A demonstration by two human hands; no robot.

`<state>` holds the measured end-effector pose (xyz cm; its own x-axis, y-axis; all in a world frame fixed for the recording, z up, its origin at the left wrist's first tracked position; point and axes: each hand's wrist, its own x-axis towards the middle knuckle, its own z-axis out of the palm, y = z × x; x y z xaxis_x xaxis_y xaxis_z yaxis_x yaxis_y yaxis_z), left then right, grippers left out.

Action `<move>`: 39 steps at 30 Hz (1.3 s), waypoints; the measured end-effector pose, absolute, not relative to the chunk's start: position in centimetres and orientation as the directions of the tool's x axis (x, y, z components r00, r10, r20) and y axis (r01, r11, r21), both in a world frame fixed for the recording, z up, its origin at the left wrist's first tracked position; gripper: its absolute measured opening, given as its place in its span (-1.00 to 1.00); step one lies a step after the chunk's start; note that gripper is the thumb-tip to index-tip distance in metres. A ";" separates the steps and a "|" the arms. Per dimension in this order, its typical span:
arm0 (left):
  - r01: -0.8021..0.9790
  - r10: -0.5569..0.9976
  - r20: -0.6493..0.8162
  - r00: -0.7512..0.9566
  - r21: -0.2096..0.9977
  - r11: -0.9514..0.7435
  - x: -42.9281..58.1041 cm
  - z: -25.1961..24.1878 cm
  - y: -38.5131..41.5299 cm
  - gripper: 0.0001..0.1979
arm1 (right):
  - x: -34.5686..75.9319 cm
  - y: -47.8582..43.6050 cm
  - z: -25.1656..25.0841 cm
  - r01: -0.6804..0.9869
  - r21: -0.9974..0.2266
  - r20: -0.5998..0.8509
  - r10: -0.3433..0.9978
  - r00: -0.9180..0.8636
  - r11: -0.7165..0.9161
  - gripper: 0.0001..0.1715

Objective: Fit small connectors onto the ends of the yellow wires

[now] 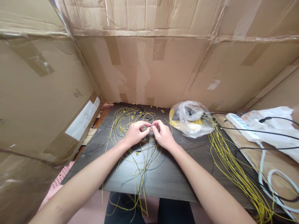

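Note:
Thumb and fingers of my left hand (136,133) are pinched together over the middle of the dark table (177,174). My right hand (163,135) pinches too, its fingertips almost touching the left ones. Between them is a tiny dark piece, too small to name. Beneath and around both hands lies a loose tangle of thin yellow wires (113,124), with some dark wires among them. Several wires hang over the front edge. Just below the hands rests a small yellow piece (137,153) with a black end. Black-ended pieces (147,118) lie behind the hands.
A clear plastic bag (192,124) with yellow and black contents stands at the back right. From it, a bundle of yellow wires (231,161) runs toward the front right. Beyond are a white power strip (243,127) and black cables. Cardboard walls (140,71) enclose the table.

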<state>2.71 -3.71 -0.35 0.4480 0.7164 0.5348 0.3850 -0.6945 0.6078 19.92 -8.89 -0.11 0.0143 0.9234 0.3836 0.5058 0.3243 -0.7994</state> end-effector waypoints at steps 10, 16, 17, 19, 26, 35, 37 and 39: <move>0.388 0.695 0.569 0.439 0.578 -0.718 2.6 -0.1 -3.7 -0.87 | 20.1 -9.0 0.1 0.581 -0.751 0.360 0.932 -0.038 0.314 -0.71; 0.384 0.718 0.550 0.426 0.609 -0.694 2.6 -0.1 -3.7 -0.87 | 20.1 -8.9 -0.2 0.570 -0.752 0.383 0.923 -0.028 0.329 -0.81; 0.383 0.719 0.548 0.426 0.611 -0.693 2.6 -0.1 -3.7 -0.87 | 20.1 -8.9 -0.2 0.568 -0.755 0.380 0.924 -0.027 0.327 -0.82; 0.384 0.716 0.548 0.432 0.607 -0.696 2.6 -0.2 -3.6 -0.87 | 20.1 -8.9 -0.1 0.564 -0.760 0.372 0.928 -0.030 0.323 -0.80; 0.343 0.661 0.588 0.465 0.569 -0.747 2.5 -0.2 -3.6 -0.87 | 20.0 -9.1 0.2 0.552 -0.761 0.374 0.926 -0.055 0.340 -0.70; 0.334 0.644 0.606 0.467 0.553 -0.763 2.6 -0.2 -3.8 -0.88 | 20.0 -9.1 0.2 0.547 -0.772 0.340 0.937 -0.073 0.323 -0.57; 0.338 0.646 0.605 0.466 0.554 -0.761 2.6 -0.2 -3.8 -0.88 | 20.0 -9.2 0.2 0.543 -0.778 0.334 0.940 -0.071 0.318 -0.56; 0.342 0.655 0.598 0.462 0.561 -0.754 2.6 -0.2 -3.8 -0.88 | 20.0 -9.2 0.2 0.545 -0.777 0.332 0.941 -0.067 0.313 -0.55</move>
